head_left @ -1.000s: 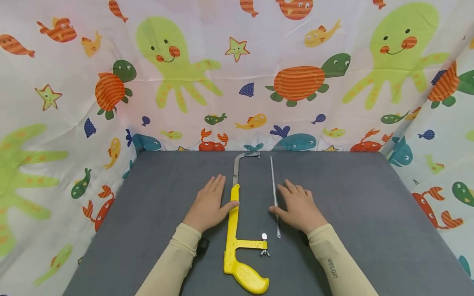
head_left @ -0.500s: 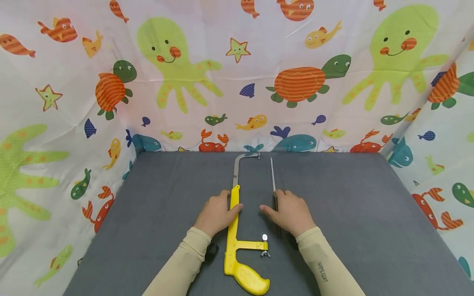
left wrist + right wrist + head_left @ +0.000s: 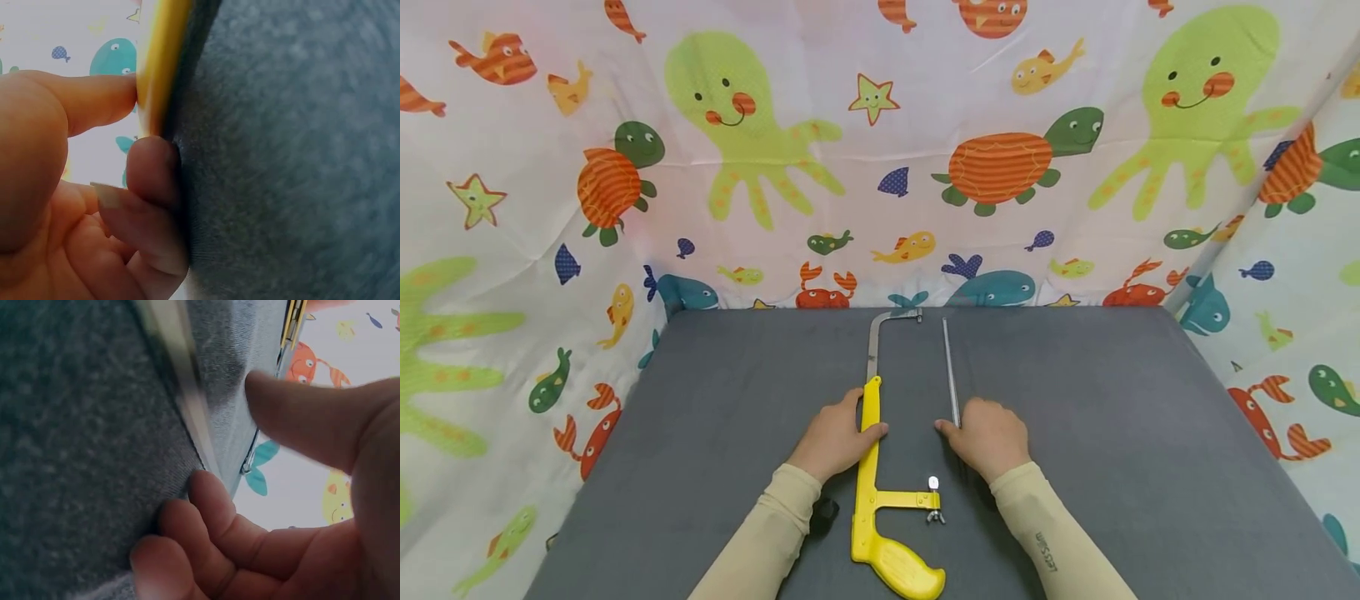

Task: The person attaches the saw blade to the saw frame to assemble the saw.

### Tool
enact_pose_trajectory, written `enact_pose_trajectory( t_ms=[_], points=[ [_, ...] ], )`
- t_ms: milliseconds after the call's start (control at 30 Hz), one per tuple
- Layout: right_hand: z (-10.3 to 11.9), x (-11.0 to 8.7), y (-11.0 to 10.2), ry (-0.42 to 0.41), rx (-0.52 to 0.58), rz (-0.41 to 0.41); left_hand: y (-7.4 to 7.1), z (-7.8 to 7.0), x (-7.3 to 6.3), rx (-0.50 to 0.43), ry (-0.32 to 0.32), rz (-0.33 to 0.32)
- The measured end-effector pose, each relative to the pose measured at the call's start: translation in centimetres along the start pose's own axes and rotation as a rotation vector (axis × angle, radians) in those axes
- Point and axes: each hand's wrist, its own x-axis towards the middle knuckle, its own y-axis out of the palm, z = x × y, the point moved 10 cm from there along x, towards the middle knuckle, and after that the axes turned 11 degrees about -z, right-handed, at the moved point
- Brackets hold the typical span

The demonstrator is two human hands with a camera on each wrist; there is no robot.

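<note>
A hacksaw frame point(image 3: 867, 475) with a yellow body, yellow pistol handle and bare metal front bar lies lengthwise on the grey cloth. My left hand point(image 3: 835, 440) grips its yellow bar, thumb on one side and bent fingers on the other; the left wrist view shows the thumb tip against the bar point(image 3: 161, 56). To the right lies a thin silver hacksaw blade point(image 3: 951, 371). My right hand point(image 3: 991, 435) is over its lower half and hides that part. In the right wrist view, loosely bent fingertips point(image 3: 209, 487) touch the cloth right at the blade point(image 3: 194, 403), with the thumb apart from it.
A wing nut point(image 3: 936, 517) and a metal pin stick out from the hacksaw's short yellow arm. The grey cloth-covered table point(image 3: 1112, 400) ends at a white curtain point(image 3: 850, 167) printed with sea animals, which also stands along both sides.
My left hand's flat fingers have drawn in around the yellow bar. The right hand has shifted left over the blade, its fingers bending in. Frame and blade stay in about the same place.
</note>
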Motion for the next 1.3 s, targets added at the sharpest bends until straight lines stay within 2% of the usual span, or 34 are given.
enact_pose_trajectory(
  t_ms=[233,367,533,1033,1300],
  points=[
    [-0.3,0.03,-0.34,0.045,-0.007,-0.013,-0.21,0.01,-0.07,-0.001,0.012,0.012],
    [-0.6,-0.02,-0.5,0.08,0.001,0.009,-0.09,-0.03,-0.32,0.011,0.017,0.053],
    [-0.66,0.01,-0.74,0.083,0.02,0.009,-0.02,-0.06,-0.51,0.014,0.025,0.093],
    [-0.89,0.0,-0.25,0.121,0.083,0.041,0.09,-0.34,-0.59,0.022,0.063,0.074],
    [-0.68,0.02,-0.68,0.105,0.11,-0.012,0.28,-0.35,-0.66,0.026,0.068,0.086]
  ],
)
